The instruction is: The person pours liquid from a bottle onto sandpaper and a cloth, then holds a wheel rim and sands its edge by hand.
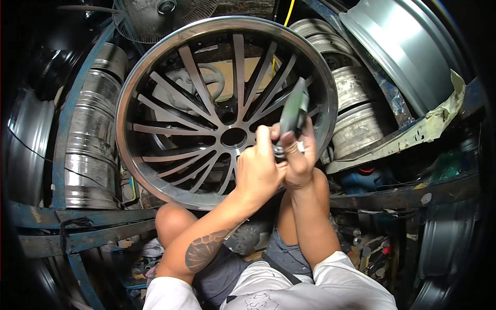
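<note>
A large alloy wheel rim (238, 98) with dark gaps between bright machined spokes lies face up in front of my knees. Over its right side, both hands are raised together around a dark tool with a greenish disc-like head (295, 106), smeared by motion; its exact kind does not show. My left hand (257, 168) is closed at the tool's lower end, its fingers partly hidden behind the back of the hand. Fingers of my right hand (299, 164) wrap the same end from the right, the thumb across it. The head tilts up and away from me, above the spokes.
Stacked steel rims stand at the left (90, 134) and right (356, 108). A fan (165, 8) is behind the wheel. Blue metal frame bars (39, 247) flank my legs. A silver rim (398, 46) rests at the upper right, near torn paper (413, 137).
</note>
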`<move>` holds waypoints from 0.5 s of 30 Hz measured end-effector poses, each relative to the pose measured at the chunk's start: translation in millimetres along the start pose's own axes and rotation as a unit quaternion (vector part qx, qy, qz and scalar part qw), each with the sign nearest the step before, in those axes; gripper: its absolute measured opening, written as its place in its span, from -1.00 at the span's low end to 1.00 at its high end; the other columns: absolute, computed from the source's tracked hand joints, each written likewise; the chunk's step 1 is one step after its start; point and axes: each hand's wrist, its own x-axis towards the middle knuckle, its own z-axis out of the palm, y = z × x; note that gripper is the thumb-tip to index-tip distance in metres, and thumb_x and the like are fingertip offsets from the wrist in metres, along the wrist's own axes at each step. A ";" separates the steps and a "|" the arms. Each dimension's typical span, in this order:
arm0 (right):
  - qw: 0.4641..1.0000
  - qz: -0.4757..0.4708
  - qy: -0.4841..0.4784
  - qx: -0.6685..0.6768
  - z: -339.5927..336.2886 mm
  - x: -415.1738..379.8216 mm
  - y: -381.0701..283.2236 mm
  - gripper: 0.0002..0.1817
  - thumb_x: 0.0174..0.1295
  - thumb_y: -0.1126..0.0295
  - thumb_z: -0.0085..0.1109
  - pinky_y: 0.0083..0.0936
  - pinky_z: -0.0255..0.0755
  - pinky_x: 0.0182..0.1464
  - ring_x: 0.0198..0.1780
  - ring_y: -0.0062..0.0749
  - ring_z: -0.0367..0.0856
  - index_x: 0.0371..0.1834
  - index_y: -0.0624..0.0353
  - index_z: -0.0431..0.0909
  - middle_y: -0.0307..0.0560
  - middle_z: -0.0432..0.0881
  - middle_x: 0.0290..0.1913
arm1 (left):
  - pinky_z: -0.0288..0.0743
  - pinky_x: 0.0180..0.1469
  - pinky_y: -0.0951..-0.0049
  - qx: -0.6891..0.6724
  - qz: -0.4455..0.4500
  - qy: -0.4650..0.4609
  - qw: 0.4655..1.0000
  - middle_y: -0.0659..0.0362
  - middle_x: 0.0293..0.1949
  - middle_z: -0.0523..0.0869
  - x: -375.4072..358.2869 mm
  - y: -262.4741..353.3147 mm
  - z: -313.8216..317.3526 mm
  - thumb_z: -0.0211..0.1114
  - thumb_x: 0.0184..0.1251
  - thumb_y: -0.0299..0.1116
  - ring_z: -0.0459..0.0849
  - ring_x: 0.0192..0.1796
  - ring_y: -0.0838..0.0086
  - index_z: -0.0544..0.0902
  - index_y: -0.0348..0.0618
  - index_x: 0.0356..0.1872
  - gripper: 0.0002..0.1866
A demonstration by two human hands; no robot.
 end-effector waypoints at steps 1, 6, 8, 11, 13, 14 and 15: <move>0.997 0.007 0.018 0.073 -1.5 2.0 -2.6 -0.59 0.50 0.20 0.34 -0.53 0.52 0.02 -0.17 -0.52 0.62 0.21 0.20 0.48 -0.21 0.63 -0.24 | 0.60 -0.33 -0.03 0.017 0.046 -0.014 0.999 -0.26 -0.34 0.72 -1.0 -1.2 -0.6 0.55 0.20 -0.38 0.75 -0.26 -0.27 0.37 -0.30 0.08 -0.43; 0.990 0.084 0.081 0.074 -17.4 7.0 -13.2 -0.66 0.59 0.04 0.15 -0.56 0.51 -0.26 -0.40 -0.54 0.59 -0.02 0.12 0.55 -0.19 0.59 -0.42 | 0.60 -0.30 0.01 0.016 0.085 -0.170 0.982 -0.22 -0.32 0.73 -1.3 5.8 -17.4 0.52 0.26 -0.42 0.76 -0.26 -0.22 0.36 -0.31 0.19 -0.41; 0.986 0.130 0.090 0.057 -28.0 8.4 -18.6 -0.63 0.61 -0.01 0.09 -0.60 0.46 -0.39 -0.48 -0.55 0.56 -0.08 0.10 0.56 -0.15 0.60 -0.46 | 0.61 -0.32 0.09 -0.036 0.095 -0.187 0.977 -0.19 -0.34 0.73 1.5 6.9 -21.8 0.52 0.27 -0.42 0.78 -0.31 -0.12 0.39 -0.32 0.19 -0.43; 0.976 0.156 0.105 0.109 -20.6 11.6 -20.5 -0.62 0.62 -0.01 0.06 -0.63 0.42 -0.49 -0.55 -0.50 0.55 -0.11 0.10 0.55 -0.09 0.62 -0.49 | 0.59 -0.36 0.36 -0.069 0.072 -0.156 0.983 -0.05 -0.41 0.73 7.2 12.1 -26.5 0.55 0.26 -0.41 0.79 -0.42 0.28 0.52 -0.31 0.04 -0.56; 0.966 0.185 0.111 0.145 -23.4 11.6 -16.3 -0.66 0.61 0.03 0.10 -0.59 0.52 -0.39 -0.42 -0.40 0.64 -0.07 0.10 0.56 -0.09 0.62 -0.48 | 0.59 -0.35 0.41 -0.074 0.056 -0.120 0.988 0.00 -0.43 0.71 4.1 6.5 -18.2 0.57 0.23 -0.40 0.78 -0.44 0.35 0.54 -0.31 0.00 -0.57; 0.963 0.184 0.123 0.152 -21.8 11.7 -14.3 -0.62 0.61 -0.01 0.07 -0.53 0.55 -0.24 -0.39 -0.40 0.65 -0.11 0.10 0.57 -0.11 0.61 -0.49 | 0.59 -0.35 0.44 -0.076 0.048 -0.102 0.991 0.03 -0.43 0.69 2.0 5.3 -12.4 0.58 0.22 -0.39 0.77 -0.45 0.38 0.55 -0.31 -0.03 -0.58; 0.961 0.183 0.135 0.159 -18.8 12.1 -12.1 -0.57 0.61 -0.05 0.05 -0.46 0.59 -0.08 -0.35 -0.39 0.65 -0.15 0.11 0.58 -0.14 0.60 -0.50 | 0.61 -0.33 0.47 -0.066 0.051 -0.067 0.994 0.08 -0.47 0.64 -0.8 8.0 -6.2 0.59 0.17 -0.40 0.72 -0.48 0.39 0.55 -0.31 -0.05 -0.57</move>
